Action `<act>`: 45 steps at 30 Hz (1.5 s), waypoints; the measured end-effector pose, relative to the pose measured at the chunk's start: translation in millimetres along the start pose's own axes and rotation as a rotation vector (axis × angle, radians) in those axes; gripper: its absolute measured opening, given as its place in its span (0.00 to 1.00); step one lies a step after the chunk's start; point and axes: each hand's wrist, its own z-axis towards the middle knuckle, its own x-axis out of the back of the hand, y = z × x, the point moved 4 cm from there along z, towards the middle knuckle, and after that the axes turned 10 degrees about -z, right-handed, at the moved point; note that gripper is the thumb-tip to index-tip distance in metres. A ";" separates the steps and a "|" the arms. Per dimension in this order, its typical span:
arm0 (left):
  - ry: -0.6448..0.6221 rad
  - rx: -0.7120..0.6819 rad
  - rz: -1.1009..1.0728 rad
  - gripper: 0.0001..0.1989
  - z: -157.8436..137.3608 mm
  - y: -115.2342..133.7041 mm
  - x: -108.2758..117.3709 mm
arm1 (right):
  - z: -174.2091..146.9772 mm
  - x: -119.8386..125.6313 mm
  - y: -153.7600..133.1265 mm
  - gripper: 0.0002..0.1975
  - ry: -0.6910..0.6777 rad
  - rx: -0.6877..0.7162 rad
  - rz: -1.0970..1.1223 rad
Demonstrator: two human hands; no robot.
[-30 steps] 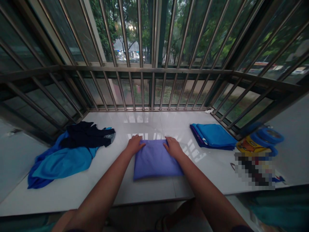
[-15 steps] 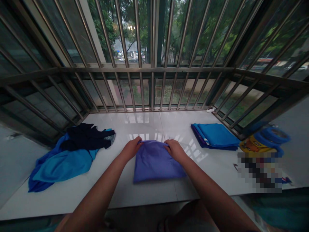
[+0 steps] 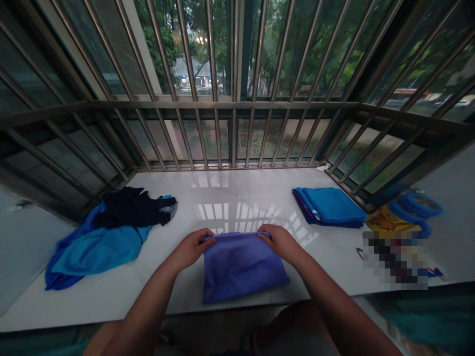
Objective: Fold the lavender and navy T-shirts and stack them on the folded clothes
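A folded purple cloth garment (image 3: 243, 269) lies between my hands near the front of the white sill. My left hand (image 3: 195, 245) pinches its far left corner, thumb on top. At the far right corner, my right hand (image 3: 276, 240) is closed on the same edge. That far edge is stretched straight between the two hands, while the near part hangs toward the sill's front edge. Whether the cloth rests on the surface or is lifted slightly, I cannot tell. Its exact kind of garment does not show.
Rumpled blue (image 3: 98, 252) and dark navy clothes (image 3: 135, 207) lie on the left. Folded blue clothes (image 3: 334, 205) are stacked on the right, beside a blue and yellow container (image 3: 395, 220) and a blurred-out item. Metal bars (image 3: 233, 105) enclose the glossy white sill (image 3: 222, 190).
Both hands have drawn the purple garment toward me. Its far edge is now pulled straighter and wider, and its near edge sits closer to the sill's front.
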 end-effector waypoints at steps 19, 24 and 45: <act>0.018 -0.057 0.524 0.08 32.6 13.1 -27.0 | 65.0 -54.6 -40.5 0.44 -0.069 0.254 -0.164; -0.178 -0.523 0.592 0.09 -56.4 15.8 -66.5 | 18.2 -47.9 -58.5 0.25 -0.070 0.409 -0.181; -0.255 -0.437 0.412 0.35 -24.5 7.0 -63.9 | -73.3 -60.4 -81.9 0.09 0.014 0.495 -0.290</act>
